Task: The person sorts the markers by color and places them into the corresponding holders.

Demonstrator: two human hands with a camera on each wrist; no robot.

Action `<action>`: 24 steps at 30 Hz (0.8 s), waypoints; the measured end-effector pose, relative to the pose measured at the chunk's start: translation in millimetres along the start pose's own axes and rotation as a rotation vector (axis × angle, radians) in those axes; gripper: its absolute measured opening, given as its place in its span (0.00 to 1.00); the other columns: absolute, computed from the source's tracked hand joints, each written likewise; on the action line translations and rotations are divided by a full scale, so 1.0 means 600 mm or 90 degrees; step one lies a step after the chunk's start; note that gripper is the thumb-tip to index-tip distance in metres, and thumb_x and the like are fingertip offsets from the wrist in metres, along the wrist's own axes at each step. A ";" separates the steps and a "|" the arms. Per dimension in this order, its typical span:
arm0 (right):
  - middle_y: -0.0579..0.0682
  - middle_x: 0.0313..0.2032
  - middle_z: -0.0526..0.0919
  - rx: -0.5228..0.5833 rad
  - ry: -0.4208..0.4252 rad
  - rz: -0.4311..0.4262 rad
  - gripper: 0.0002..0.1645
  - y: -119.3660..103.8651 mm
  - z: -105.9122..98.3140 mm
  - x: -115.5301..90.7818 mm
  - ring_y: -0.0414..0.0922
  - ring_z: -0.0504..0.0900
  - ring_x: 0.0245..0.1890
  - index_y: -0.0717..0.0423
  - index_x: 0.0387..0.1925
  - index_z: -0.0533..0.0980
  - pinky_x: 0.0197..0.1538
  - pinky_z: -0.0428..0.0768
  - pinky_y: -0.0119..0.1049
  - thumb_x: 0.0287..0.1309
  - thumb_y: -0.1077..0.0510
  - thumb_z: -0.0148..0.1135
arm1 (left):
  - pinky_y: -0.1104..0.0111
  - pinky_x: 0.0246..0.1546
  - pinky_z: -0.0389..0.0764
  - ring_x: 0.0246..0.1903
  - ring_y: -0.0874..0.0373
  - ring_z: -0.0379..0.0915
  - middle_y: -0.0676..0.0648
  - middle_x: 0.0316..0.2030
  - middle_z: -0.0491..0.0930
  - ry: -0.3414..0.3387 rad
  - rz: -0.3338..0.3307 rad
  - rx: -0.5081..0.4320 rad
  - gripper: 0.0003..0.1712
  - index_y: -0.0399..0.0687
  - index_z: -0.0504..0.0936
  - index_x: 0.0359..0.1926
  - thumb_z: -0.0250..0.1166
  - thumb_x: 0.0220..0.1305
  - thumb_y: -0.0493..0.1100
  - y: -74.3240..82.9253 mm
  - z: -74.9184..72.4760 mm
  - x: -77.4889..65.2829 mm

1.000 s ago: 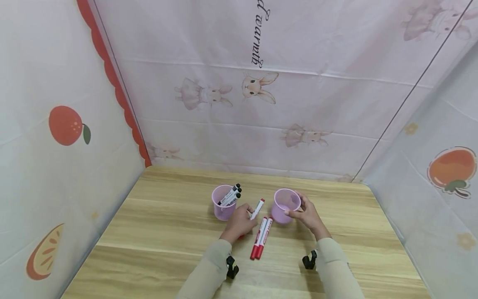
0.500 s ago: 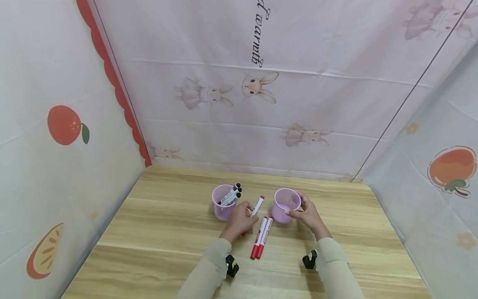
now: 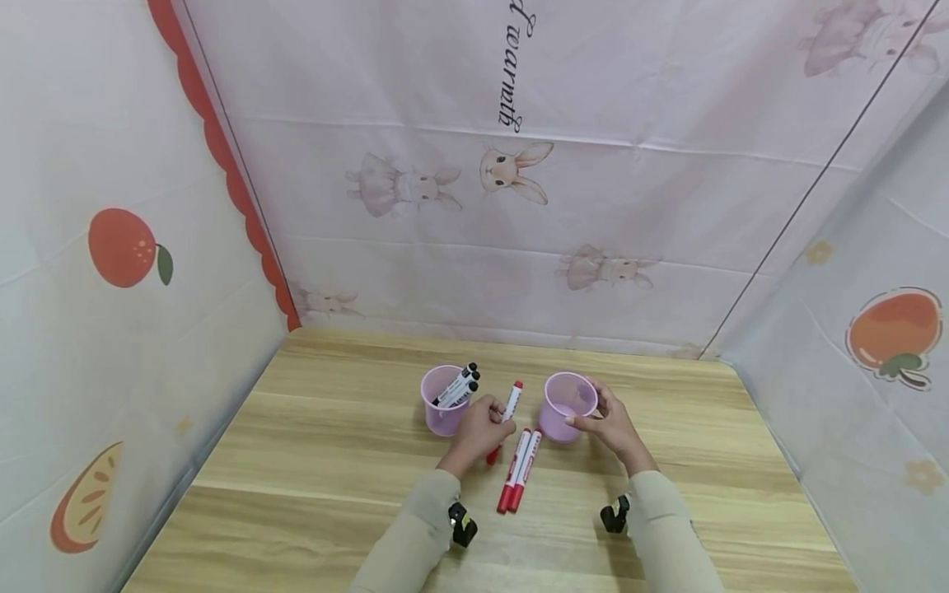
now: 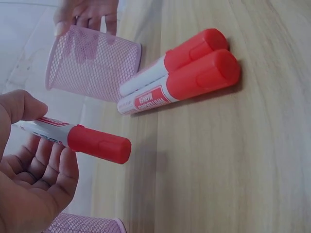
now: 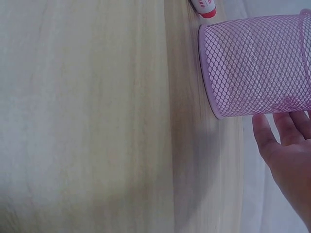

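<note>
My left hand (image 3: 477, 434) pinches a red-capped whiteboard marker (image 4: 99, 143) between thumb and fingers, above the table. In the head view the marker tilts, its red cap end down and its other red end up toward the back. On the right, my right hand (image 3: 612, 427) grips the side of a pink mesh pen holder (image 5: 252, 68), which stands upright. Nothing shows inside that holder. Two more red whiteboard markers (image 3: 520, 471) lie side by side on the table between my hands. A second pink mesh pen holder (image 3: 443, 422) stands just beyond my left hand, with several black markers (image 3: 455, 390) in it.
The wooden table (image 3: 311, 461) stretches out to both sides and toward the front. Printed cloth (image 3: 445, 305) hangs along its back edge, and more cloth bounds the left and right sides.
My left hand has turned the red marker more upright, its upper end shifting slightly up. More of the red cap shows below the hand. The right hand and its pen holder stay put.
</note>
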State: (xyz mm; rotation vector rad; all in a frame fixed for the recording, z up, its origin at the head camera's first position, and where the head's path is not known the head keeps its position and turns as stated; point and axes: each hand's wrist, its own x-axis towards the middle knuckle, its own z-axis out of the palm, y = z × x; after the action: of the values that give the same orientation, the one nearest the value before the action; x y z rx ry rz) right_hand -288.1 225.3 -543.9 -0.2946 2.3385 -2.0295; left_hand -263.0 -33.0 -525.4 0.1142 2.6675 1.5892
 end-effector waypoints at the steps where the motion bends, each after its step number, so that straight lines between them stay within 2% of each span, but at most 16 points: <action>1: 0.67 0.59 0.66 0.000 0.001 -0.002 0.47 0.002 0.000 0.000 0.63 0.64 0.60 0.62 0.64 0.59 0.60 0.61 0.55 0.41 0.69 0.71 | 0.71 0.23 0.76 0.22 0.62 0.71 0.52 0.27 0.72 -0.002 -0.001 -0.008 0.13 0.47 0.72 0.33 0.67 0.46 0.39 0.001 0.000 0.000; 6: 0.69 0.60 0.65 0.016 -0.011 -0.008 0.47 0.002 -0.002 0.000 0.64 0.62 0.60 0.64 0.64 0.58 0.61 0.59 0.57 0.41 0.70 0.71 | 0.70 0.20 0.77 0.19 0.61 0.73 0.50 0.26 0.72 -0.015 0.014 -0.052 0.18 0.46 0.72 0.40 0.66 0.46 0.35 0.002 0.001 0.001; 10: 0.71 0.61 0.62 0.022 -0.021 0.005 0.48 -0.022 0.000 -0.006 0.66 0.59 0.61 0.68 0.64 0.56 0.61 0.56 0.58 0.42 0.71 0.70 | 0.69 0.20 0.78 0.19 0.59 0.73 0.49 0.25 0.72 -0.030 0.032 -0.078 0.22 0.48 0.72 0.45 0.65 0.47 0.33 0.003 0.002 0.005; 18: 0.72 0.60 0.62 0.010 -0.024 0.005 0.48 -0.037 0.004 -0.010 0.67 0.59 0.61 0.70 0.64 0.56 0.61 0.55 0.59 0.42 0.70 0.70 | 0.69 0.25 0.75 0.24 0.59 0.71 0.51 0.25 0.73 -0.028 0.068 -0.074 0.17 0.47 0.73 0.42 0.67 0.51 0.37 0.007 0.002 0.004; 24: 0.70 0.61 0.63 0.016 -0.015 -0.005 0.48 -0.015 0.000 -0.003 0.65 0.59 0.61 0.68 0.64 0.57 0.62 0.55 0.57 0.42 0.70 0.70 | 0.70 0.25 0.75 0.26 0.59 0.71 0.51 0.26 0.73 -0.022 0.073 -0.097 0.15 0.45 0.73 0.43 0.65 0.54 0.38 0.008 0.001 0.006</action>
State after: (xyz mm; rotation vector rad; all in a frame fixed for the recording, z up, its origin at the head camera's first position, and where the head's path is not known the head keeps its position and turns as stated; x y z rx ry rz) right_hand -285.3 224.5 -534.9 -0.3251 2.2992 -2.0456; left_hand -266.5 -29.7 -521.3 0.2911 2.5448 1.7987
